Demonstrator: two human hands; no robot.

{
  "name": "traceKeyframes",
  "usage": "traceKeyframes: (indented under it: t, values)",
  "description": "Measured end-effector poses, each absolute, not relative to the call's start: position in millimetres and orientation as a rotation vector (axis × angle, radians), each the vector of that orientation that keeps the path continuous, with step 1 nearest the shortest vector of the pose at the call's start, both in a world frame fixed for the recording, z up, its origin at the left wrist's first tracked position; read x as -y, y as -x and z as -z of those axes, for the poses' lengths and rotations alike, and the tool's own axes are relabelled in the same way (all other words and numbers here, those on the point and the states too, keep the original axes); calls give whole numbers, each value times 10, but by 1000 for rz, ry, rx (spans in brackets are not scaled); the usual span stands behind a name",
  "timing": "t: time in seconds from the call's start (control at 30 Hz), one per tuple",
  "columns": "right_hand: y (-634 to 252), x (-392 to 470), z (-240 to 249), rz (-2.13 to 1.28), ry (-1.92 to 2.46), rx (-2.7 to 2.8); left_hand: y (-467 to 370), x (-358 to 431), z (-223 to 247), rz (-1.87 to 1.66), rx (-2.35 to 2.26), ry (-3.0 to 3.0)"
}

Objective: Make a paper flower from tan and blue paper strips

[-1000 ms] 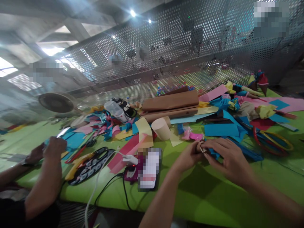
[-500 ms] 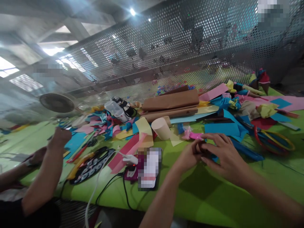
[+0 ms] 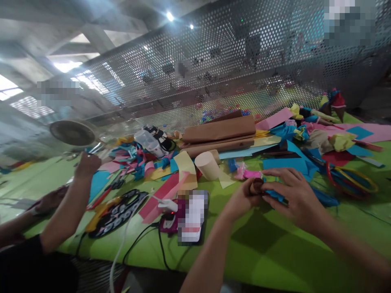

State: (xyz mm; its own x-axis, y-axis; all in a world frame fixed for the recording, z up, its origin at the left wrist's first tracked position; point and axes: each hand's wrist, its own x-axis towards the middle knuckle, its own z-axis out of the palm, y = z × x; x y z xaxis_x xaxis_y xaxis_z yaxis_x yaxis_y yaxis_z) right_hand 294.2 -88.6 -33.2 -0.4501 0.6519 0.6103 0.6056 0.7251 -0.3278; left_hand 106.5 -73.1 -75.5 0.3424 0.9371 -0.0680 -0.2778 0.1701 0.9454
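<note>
My left hand (image 3: 242,199) is closed around a small brown rolled paper piece (image 3: 257,185), whose round end shows beside the fingertips. My right hand (image 3: 291,193) curves over from the other side, its fingers bent around crumpled blue paper (image 3: 276,195) that sits against the brown piece. Some green shows under these fingers too, and the palm side is hidden. Just beyond my left fingers lies a bright pink paper scrap (image 3: 251,174), next to a pale pink crumpled one (image 3: 240,171).
A phone (image 3: 193,217) and a power strip (image 3: 169,221) with cables lie left of my hands. Behind are a cream paper roll (image 3: 207,165) and brown paper rolls (image 3: 220,130). Red-and-yellow-handled scissors (image 3: 351,177) lie right. A co-worker's hand (image 3: 87,165) is at far left.
My right hand has shifted slightly right and its fingers have lifted apart from my left, uncovering the brown and blue paper. The co-worker's raised hand has moved right and up.
</note>
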Motion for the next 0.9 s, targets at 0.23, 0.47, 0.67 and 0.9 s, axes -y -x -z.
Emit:
traceKeyframes:
  t: [0.23, 0.47, 0.67, 0.9]
  values:
    - [-2897, 929, 383, -53, 971, 2312, -1073, 732, 777, -948, -727, -1075]
    - [-2932, 931, 284, -112, 950, 2245, -1082, 743, 765, -1010, -680, -1095]
    - [-2977, 900, 278, -23, 951, 2255, -1071, 734, 777, -960, -770, -1140]
    - [-2975, 885, 291, -133, 938, 2295, -1054, 739, 776, -933, -817, -1148]
